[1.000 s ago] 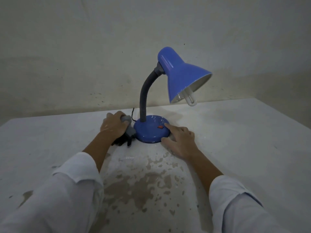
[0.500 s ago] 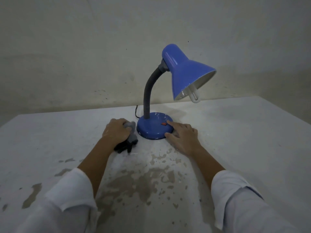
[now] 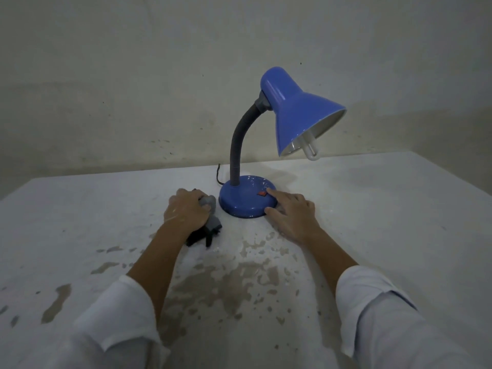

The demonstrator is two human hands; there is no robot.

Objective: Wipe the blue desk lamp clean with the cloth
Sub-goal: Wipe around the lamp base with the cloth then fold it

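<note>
Lamp [image 3: 247,201] hemmed by hands; tabletop [image 3: 386,209] elsewhere open.

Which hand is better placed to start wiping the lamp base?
Left. The left hand already grips the grey cloth right beside the blue lamp base. The right hand holds no cloth and rests on the base near the red switch, steadying it.

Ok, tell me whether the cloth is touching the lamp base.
Apart. The head view shows a strip of bare table between the cloth, bunched in the left hand, and the lamp base.
</note>
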